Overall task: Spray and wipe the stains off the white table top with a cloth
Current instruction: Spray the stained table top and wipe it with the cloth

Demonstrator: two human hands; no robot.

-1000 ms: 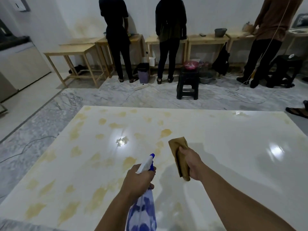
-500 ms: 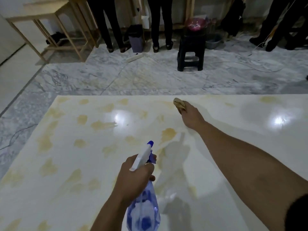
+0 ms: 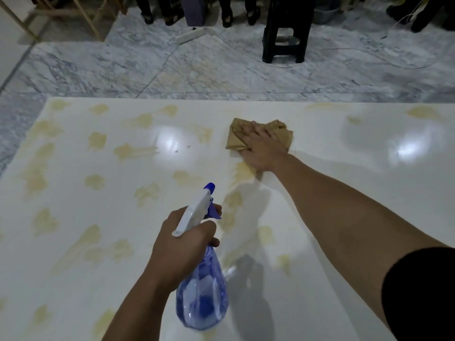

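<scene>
The right hand (image 3: 261, 150) had flattened open onto the cloth (image 3: 236, 139) on the desk (image 3: 344, 193), starting wiping (left hand (image 3: 182, 247) gripped the spray bottle (image 3: 202, 299)).

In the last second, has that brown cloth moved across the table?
Yes. The right hand carried the cloth away from the person to near the table top's far edge and now presses it flat there, beyond the stains beside the spray bottle.

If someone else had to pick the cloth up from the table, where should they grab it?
Probably the bunched far-right corner of the cloth, pinched from above. It rises in folds there, clear of the right hand pressing the middle; the left part lies flat on the table.
</scene>
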